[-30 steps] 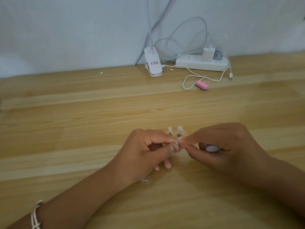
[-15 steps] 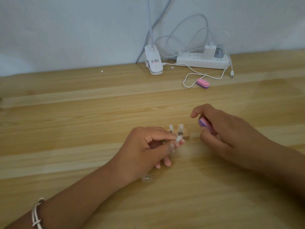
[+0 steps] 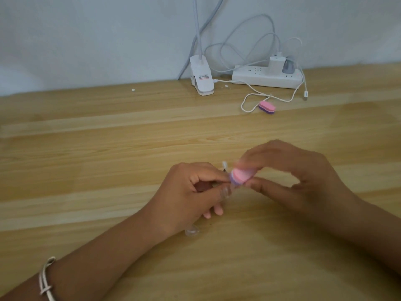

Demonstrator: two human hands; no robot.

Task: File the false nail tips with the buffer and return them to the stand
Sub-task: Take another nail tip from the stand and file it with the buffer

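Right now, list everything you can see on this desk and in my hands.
Held buffer: one, pink over purple, between hands.
Spare buffer: one, pink and purple, by far cable.
Standing nail tip: one, clear, upright behind held buffer.
Loose nail tip: one, clear, by left wrist.
Power strip: one, white, against wall.
Clip lamp: one, white, left of strip.
Cables: several, white, around strip.
Bracelet: one, white, left forearm.
Left hand: pinches hidden nail tip.
Right hand: fingers grip held buffer.
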